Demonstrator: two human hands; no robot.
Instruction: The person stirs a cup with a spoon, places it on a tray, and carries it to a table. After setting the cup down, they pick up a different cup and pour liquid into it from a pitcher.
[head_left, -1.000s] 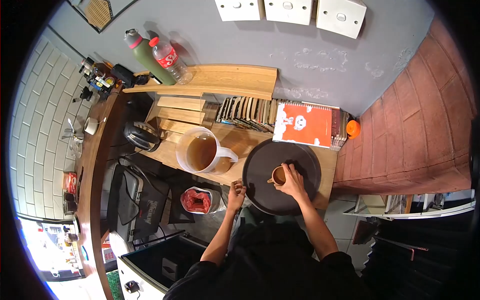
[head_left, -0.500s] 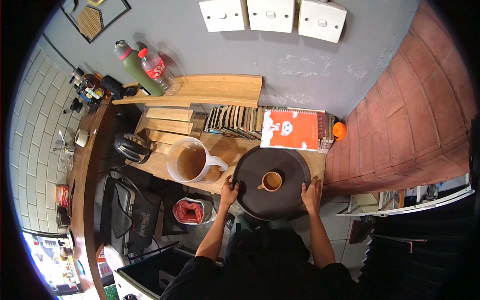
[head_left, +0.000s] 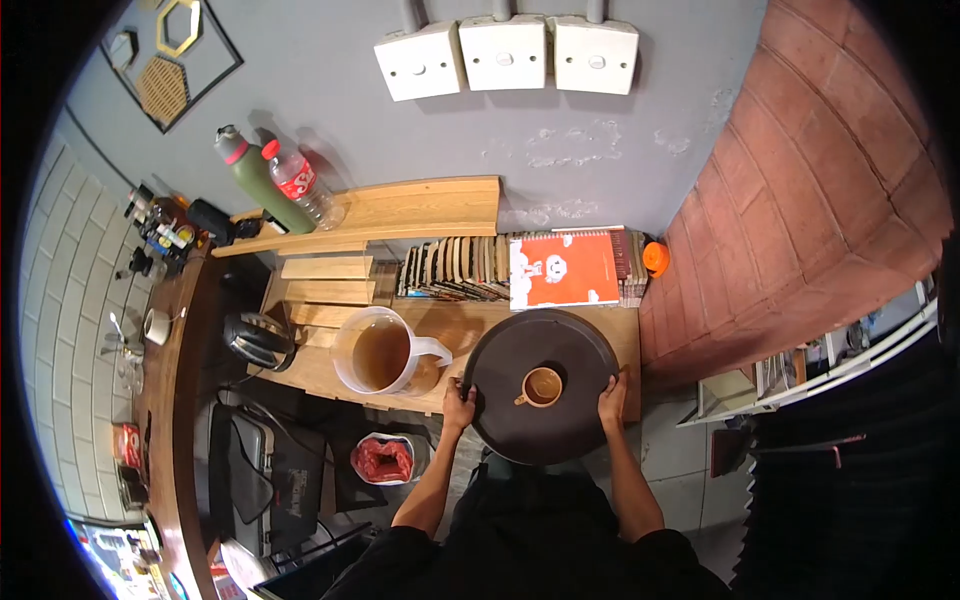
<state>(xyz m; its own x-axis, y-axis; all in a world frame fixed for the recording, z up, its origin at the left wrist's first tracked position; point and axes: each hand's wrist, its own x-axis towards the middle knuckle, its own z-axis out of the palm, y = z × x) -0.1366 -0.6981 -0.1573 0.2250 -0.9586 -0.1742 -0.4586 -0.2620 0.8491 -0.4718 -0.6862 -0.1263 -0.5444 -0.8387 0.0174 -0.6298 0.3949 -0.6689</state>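
Observation:
A round dark tray (head_left: 520,430) is held level in front of me, its far part over the wooden bench. My left hand (head_left: 459,405) is closed on its left rim, and my right hand (head_left: 612,398) grips the right rim. A small tan cup (head_left: 541,387) stands near the middle of the tray, with its handle pointing left and a little brown at the bottom. Left of the tray, a clear plastic pitcher (head_left: 383,352) of brown liquid sits on the bench, its handle towards my left hand.
Behind the tray stand a row of books (head_left: 455,268) and a red notebook (head_left: 566,272). A kettle (head_left: 258,341) is at the left. Bottles (head_left: 302,187) stand on a wooden shelf (head_left: 420,208). A lined bin (head_left: 383,459) sits below; a brick wall (head_left: 790,230) borders the right.
The view has tilted up, so the bench and wall items appear lower. The tray, cup and both hands also sit slightly lower in view; both hands keep their hold on the rim.

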